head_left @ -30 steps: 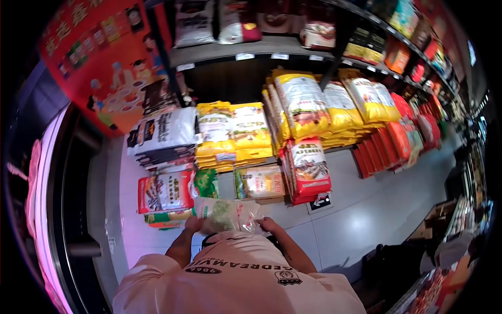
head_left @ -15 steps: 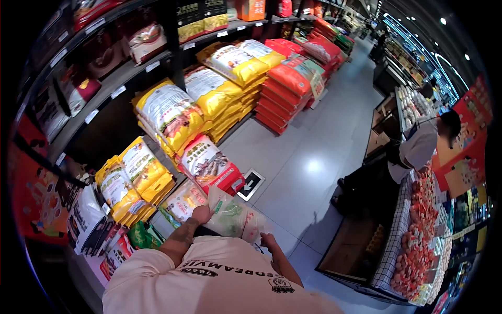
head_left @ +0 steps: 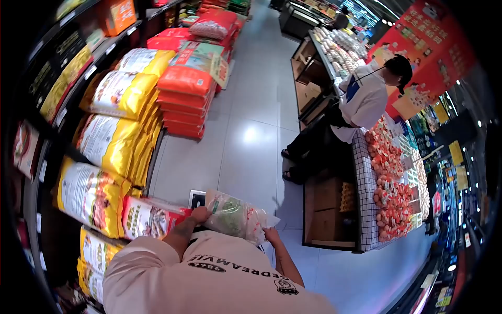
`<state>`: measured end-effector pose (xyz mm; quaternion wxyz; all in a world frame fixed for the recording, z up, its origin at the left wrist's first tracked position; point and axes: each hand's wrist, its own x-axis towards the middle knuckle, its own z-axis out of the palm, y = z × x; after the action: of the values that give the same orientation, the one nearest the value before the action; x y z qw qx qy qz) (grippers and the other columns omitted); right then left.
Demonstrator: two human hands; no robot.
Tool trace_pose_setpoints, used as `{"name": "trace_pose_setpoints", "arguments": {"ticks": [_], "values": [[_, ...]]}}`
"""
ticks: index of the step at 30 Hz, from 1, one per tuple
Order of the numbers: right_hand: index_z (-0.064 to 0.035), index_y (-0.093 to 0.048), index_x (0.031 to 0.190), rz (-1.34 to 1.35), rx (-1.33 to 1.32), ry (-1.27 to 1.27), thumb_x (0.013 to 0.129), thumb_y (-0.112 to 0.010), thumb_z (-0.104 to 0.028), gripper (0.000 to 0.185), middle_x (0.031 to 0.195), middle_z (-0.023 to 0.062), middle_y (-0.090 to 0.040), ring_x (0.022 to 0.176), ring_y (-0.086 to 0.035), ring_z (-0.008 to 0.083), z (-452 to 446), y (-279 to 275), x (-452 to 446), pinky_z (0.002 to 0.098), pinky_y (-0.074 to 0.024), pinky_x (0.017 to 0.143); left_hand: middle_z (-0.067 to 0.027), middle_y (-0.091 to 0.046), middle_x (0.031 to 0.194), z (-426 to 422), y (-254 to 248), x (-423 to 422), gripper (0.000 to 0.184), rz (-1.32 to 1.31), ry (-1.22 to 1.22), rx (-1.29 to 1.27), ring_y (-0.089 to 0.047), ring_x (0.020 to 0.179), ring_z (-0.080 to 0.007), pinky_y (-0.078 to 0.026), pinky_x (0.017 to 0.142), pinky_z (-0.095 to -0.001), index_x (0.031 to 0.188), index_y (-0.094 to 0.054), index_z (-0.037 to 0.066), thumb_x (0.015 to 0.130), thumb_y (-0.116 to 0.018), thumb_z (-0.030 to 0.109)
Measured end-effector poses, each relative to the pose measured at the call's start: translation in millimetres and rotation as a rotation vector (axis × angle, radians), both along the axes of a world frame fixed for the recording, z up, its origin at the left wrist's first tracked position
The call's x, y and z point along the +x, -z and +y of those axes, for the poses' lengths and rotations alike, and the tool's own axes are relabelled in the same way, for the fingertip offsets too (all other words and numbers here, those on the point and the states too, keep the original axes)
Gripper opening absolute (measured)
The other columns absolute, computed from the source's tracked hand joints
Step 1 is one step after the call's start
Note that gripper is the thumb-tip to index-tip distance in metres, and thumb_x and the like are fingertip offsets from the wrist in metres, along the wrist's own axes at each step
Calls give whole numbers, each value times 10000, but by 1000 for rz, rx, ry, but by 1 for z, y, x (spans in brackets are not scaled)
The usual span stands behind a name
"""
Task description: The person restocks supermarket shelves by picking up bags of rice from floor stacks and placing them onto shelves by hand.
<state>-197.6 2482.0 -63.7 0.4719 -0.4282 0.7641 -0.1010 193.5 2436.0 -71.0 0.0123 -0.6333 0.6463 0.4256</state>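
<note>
A clear plastic bag [head_left: 230,213] with red print and something green inside stretches across in front of my waist. At its left end, my left hand [head_left: 200,215] is closed on the edge, fingers partly turned away. My right hand [head_left: 271,235] pinches the loose plastic at the opposite end. What exactly the green contents are cannot be made out. Just left of my left hand lies a red and white packaged sack [head_left: 149,219].
Yellow sacks [head_left: 120,138] and red sacks [head_left: 184,89] are stacked along the left shelves. A person in a white top [head_left: 366,99] stands at the right beside a display of eggs in red netting [head_left: 389,183]. Grey tiled floor [head_left: 251,157] runs between.
My view has swung right, so the shelves and sacks shift left and the person and egg display come closer to the middle. The plastic bag stays between my hands and looks more spread out.
</note>
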Motion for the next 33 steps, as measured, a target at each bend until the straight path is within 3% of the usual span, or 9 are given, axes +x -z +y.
{"name": "trace_pose_setpoints", "arguments": {"ticks": [1,3,4,10,17,22,25,27,33], "values": [[95,-576,805,5,-36,52,793,-585,-335,430,745,219,-597,671,-606,333,-18,-11,5,406,-481,609,-258,-617,941,-18,-1,4,482,-15,-70,-12,-602,893,-380,-461,815,-453,884,-655,-27,806,-526,430],[47,-566,782,-79,-80,79,808,-598,-317,366,640,108,-578,554,-570,225,-52,-50,27,370,-479,509,-269,-613,931,-50,11,14,485,-21,-146,-16,-597,890,-393,-460,809,-457,871,-651,-36,807,-528,428],[36,-564,792,16,-155,-167,811,-597,-325,364,664,109,-582,580,-578,213,-69,-25,20,374,-479,509,-275,-611,918,-66,13,20,499,-21,-177,-33,-595,875,-403,-461,798,-462,865,-644,-50,804,-527,431],[16,-563,830,-221,1,33,821,-592,-339,356,710,84,-578,592,-531,171,-170,-28,55,320,-439,547,-257,-613,928,-151,32,63,495,-95,-161,-47,-582,893,-394,-454,800,-463,858,-643,-41,795,-530,436],[19,-564,848,-189,-66,-309,840,-563,-338,357,726,87,-577,639,-529,185,-379,5,92,332,-442,603,-263,-619,894,-244,33,95,516,-173,-437,79,-597,872,-395,-465,792,-455,854,-643,-46,792,-533,454],[46,-562,805,-147,27,-599,828,-580,-322,369,646,78,-561,530,-523,218,-543,-4,110,356,-452,506,-255,-621,894,-360,3,92,494,-238,-464,30,-599,871,-391,-464,791,-461,853,-646,-35,804,-527,441],[49,-574,766,-309,211,-341,812,-598,-322,374,620,83,-558,529,-545,211,-610,19,100,348,-460,499,-250,-622,879,-448,-28,81,479,-255,-471,-13,-600,850,-391,-465,778,-469,848,-648,-29,823,-510,430],[27,-580,706,-266,124,-385,818,-595,-309,355,599,74,-546,506,-524,184,-648,19,98,338,-455,483,-249,-622,868,-508,-50,72,480,-271,-459,-78,-600,842,-393,-464,774,-473,847,-648,-29,831,-500,428],[54,-587,733,-196,74,-305,798,-608,-306,366,632,97,-577,546,-570,200,-764,41,70,354,-477,505,-246,-625,845,-645,-22,60,501,-223,-271,-92,-605,822,-399,-476,753,-471,843,-647,-27,848,-481,445]]}}
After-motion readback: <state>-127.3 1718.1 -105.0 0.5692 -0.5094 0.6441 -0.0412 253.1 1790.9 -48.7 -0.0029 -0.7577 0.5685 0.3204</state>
